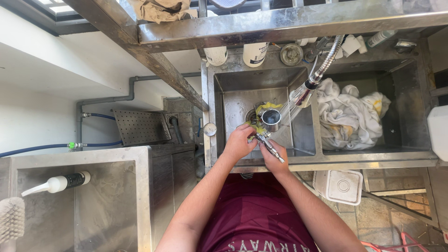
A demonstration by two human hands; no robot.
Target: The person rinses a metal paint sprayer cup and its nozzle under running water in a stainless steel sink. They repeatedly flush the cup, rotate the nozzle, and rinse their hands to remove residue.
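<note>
1. Two hands over the left basin of the steel sink [298,161]: left hand [239,142] curled round a yellow sponge [257,128], right hand [273,161] clamped on the handle of a small metal cup [271,119].
2. Cup held out over the basin near the drain, mouth turned up toward the camera, just below the spray from the pull-down faucet head [305,91].
3. Judged best for the scrub: keep the handle grip firm, tilt the cup's mouth into the stream, work the sponge round rim and inside, rinse over the drain rather than over the divider.
4. Worth watching: splash toward the right basin, where a heap of white cloths [350,114] lies bunched.
5. Counted: one cup, one sponge, one faucet hose, two basins.
6. On the ledge behind the sink: two white bottles [254,53] standing side by side, one round metal lid or strainer [291,53] beside them; smaller items farther right too cramped to count.
7. Elsewhere: one white spray bottle [58,183] lying on the steel counter at left, one scrub brush [11,219] at its edge, one white square tub [339,186] on the floor below the sink.
</note>
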